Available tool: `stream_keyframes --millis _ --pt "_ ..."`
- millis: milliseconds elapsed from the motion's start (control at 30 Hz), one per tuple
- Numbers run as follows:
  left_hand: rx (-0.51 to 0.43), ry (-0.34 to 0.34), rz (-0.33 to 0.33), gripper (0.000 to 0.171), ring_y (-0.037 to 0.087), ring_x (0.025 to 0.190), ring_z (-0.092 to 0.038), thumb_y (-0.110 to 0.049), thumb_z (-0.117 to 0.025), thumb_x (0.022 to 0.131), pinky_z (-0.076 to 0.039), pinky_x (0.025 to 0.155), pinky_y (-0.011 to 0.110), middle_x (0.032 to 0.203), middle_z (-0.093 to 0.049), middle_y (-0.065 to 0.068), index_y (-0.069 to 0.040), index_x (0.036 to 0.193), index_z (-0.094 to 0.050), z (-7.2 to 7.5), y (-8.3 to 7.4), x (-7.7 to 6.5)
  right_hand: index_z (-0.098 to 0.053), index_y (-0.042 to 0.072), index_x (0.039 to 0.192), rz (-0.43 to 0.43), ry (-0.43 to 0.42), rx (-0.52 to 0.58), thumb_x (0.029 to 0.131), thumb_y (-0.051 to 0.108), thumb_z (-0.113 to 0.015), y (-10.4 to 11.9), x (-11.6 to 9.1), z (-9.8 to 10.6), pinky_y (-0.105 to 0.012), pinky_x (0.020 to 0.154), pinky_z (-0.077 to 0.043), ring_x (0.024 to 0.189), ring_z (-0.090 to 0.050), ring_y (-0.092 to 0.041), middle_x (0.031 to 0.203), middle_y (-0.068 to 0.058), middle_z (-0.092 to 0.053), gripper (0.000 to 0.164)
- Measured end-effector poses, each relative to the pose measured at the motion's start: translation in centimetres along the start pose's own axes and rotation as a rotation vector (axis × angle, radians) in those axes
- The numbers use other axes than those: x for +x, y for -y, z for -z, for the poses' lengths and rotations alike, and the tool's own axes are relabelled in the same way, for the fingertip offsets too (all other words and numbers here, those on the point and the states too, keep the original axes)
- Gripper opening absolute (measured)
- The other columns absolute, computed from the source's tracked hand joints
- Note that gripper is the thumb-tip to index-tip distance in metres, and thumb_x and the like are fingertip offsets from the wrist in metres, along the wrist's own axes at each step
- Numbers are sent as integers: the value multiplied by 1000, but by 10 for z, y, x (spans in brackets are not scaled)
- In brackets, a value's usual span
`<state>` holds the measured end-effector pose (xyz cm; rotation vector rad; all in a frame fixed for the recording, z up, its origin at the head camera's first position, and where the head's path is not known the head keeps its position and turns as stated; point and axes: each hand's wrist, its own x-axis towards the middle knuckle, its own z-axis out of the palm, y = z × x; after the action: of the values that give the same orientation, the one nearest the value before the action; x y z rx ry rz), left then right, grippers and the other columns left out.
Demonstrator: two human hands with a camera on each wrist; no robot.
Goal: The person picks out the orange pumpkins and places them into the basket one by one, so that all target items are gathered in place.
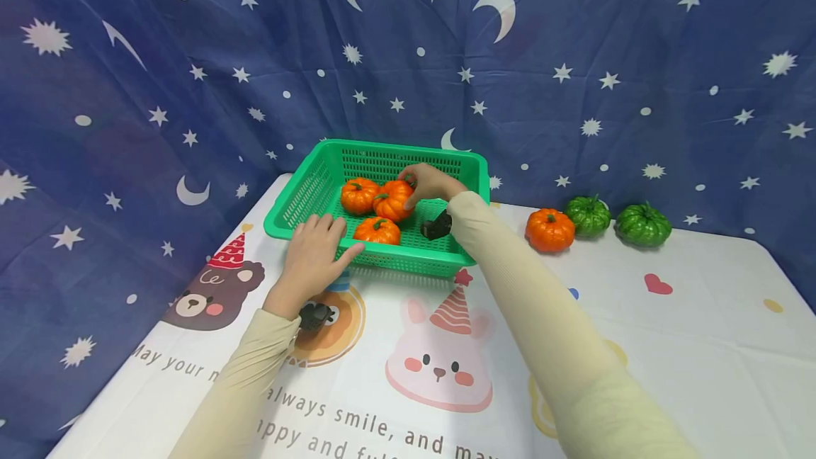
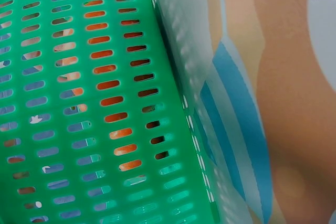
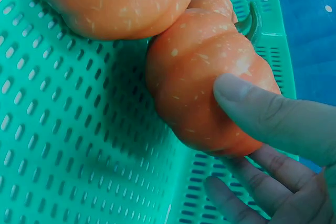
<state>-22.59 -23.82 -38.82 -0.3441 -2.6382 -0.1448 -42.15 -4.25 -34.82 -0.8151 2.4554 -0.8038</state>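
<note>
My right hand [image 1: 433, 183] reaches into a green plastic basket [image 1: 376, 252] and holds a ribbed orange pumpkin [image 1: 392, 204] by its right side. In the right wrist view the thumb [image 3: 247, 95] lies across its skin, with other fingers around its lower side; the curved green stem sticks up. Two more orange pumpkins sit beside it, one to the left [image 1: 358, 197] and one by the near wall [image 1: 377, 231]. My left hand [image 1: 312, 257] grips the basket's near left rim, fingers over the edge and thumb along the front. The left wrist view shows the slotted wall [image 2: 121, 129].
Right of the basket, another orange pumpkin [image 1: 550, 230] and two green pumpkins, one nearer [image 1: 587, 216] and one farther right [image 1: 643, 224], stand on the white printed tablecloth [image 1: 701, 346]. A dark blue curtain [image 1: 574, 55] with stars and moons hangs behind the table.
</note>
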Motion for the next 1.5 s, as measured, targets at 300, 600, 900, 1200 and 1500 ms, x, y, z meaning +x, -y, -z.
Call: stream_keyframes --millis 300,600,900,1200,1500 --pt "-1 -3 -4 57 28 78 -41 -63 -33 92 -30 66 36 79 -43 7 -7 89 -45 0 0 0 -45 11 134 -44 15 50 81 10 -72 6 -6 -3 -42 102 -41 126 -46 -29 142 -15 -42 59" --pt "3 -2 -3 68 28 79 -41 -69 -18 91 -31 66 36 80 -43 8 -7 89 -45 -1 0 0 -43 10 136 -74 29 28 82 13 -72 5 -7 -3 -42 100 -43 127 -45 -29 143 -16 -41 62" --pt "0 -5 -4 68 28 79 -41 -69 -18 91 -31 67 36 80 -44 8 -7 89 -46 -2 1 0 -42 10 137 -122 65 64 82 7 -70 1 -6 -3 -42 100 -44 129 -44 -29 147 -15 -37 62" --pt "-2 -6 -5 52 28 79 -42 -59 -39 92 -31 67 36 80 -45 8 -7 90 -47 -1 1 0 -37 9 140 -212 104 194 81 -1 -68 0 -9 -3 -43 104 -41 131 -42 -30 147 -16 -34 67" --pt "-2 4 -1 42 27 79 -41 -50 -51 90 -30 67 36 80 -44 7 -7 89 -47 -1 1 0 -36 8 139 -234 127 208 83 -1 -66 -1 -11 -2 -43 102 -42 128 -44 -29 145 -14 -34 64"
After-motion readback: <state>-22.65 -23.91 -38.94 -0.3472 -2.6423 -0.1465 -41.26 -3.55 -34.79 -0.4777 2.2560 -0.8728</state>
